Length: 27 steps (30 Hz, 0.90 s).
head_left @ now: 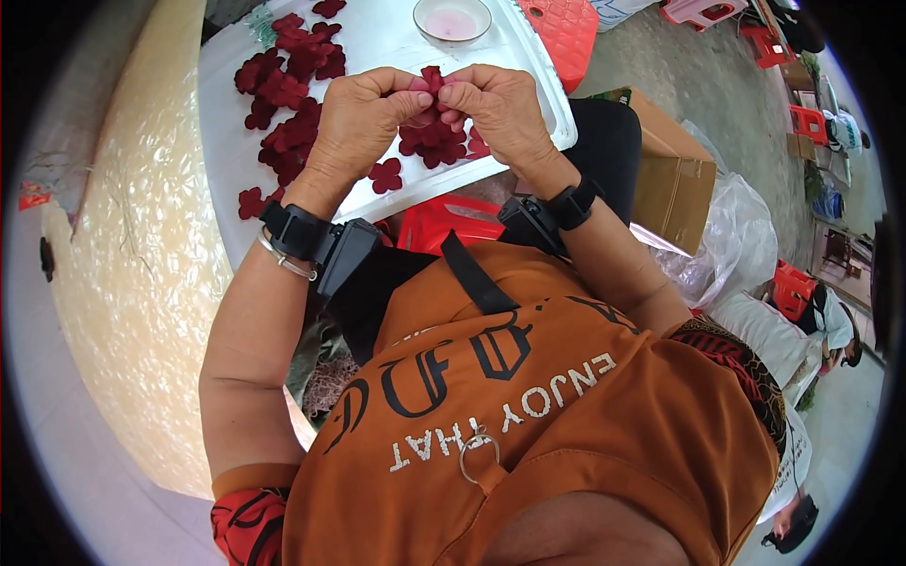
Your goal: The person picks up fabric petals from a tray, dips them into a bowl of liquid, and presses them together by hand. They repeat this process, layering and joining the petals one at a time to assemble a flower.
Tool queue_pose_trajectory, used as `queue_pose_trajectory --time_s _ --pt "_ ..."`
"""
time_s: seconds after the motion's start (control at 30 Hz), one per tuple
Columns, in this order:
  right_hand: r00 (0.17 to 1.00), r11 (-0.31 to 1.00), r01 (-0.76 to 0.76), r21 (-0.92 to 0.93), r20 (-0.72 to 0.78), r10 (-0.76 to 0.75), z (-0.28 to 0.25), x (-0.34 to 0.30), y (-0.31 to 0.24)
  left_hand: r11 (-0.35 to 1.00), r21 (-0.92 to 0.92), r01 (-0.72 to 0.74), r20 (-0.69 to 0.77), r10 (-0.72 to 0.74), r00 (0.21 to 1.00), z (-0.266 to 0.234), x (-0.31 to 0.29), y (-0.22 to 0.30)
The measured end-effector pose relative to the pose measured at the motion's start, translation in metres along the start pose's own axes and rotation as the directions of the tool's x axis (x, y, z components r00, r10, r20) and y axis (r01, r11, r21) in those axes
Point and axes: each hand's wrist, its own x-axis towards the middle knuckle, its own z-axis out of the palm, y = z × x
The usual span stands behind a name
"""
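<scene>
Head view: left hand (366, 111) and right hand (500, 111) close together over white tray (530, 47), in a pinch on red petals (431, 75)

White rectangular rimmed table top (510, 47) before the person, w/ dark-red flower-shaped cloth-like pcs (294, 137) in 2 main grps.
Bigger grp on L side; smaller grp nr ctr, just nearer than hands; 1 loose pc (385, 175) to its L, nr front edge. 1 small dark-red lobed pc (431, 77) btwn fingertips of L hand (363, 118) & R hand (500, 113). Pale round bowl (453, 41) beyond hands, far side. Red perforated plastic stool (563, 38) past R edge; brown rectangular cardboard box (684, 179) R of person, clear crumpled plastic bag (746, 226) beside it. Shiny cream crinkled sheet (142, 255) L of top.
</scene>
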Motion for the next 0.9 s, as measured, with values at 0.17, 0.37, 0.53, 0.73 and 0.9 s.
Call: queue_pose_trajectory --time_s 0.17,0.37,0.53,0.73,0.9 --pt "1.0 1.0 -0.001 0.018 0.009 0.001 -0.001 0.0 -0.002 0.993 -0.109 0.036 0.029 -0.033 0.999 -0.001 0.0 0.001" --pt "1.0 0.998 0.008 -0.057 0.0 -0.008 0.0 0.001 -0.003 0.992 -0.077 0.1 0.023 -0.099 0.995 0.0 -0.001 0.01" --pt "1.0 0.995 0.024 -0.092 -0.014 -0.026 0.002 -0.001 -0.006 0.991 -0.079 0.107 0.038 -0.104 0.994 0.0 -0.002 0.012" --pt "0.999 0.988 0.041 -0.149 -0.019 -0.045 0.003 -0.001 -0.004 0.986 -0.117 0.122 0.047 -0.118 0.992 0.0 -0.001 0.009" --pt "0.998 0.984 0.054 -0.168 -0.023 -0.058 0.004 -0.001 -0.002 0.973 -0.198 0.121 0.041 -0.115 0.992 0.0 0.0 0.006"
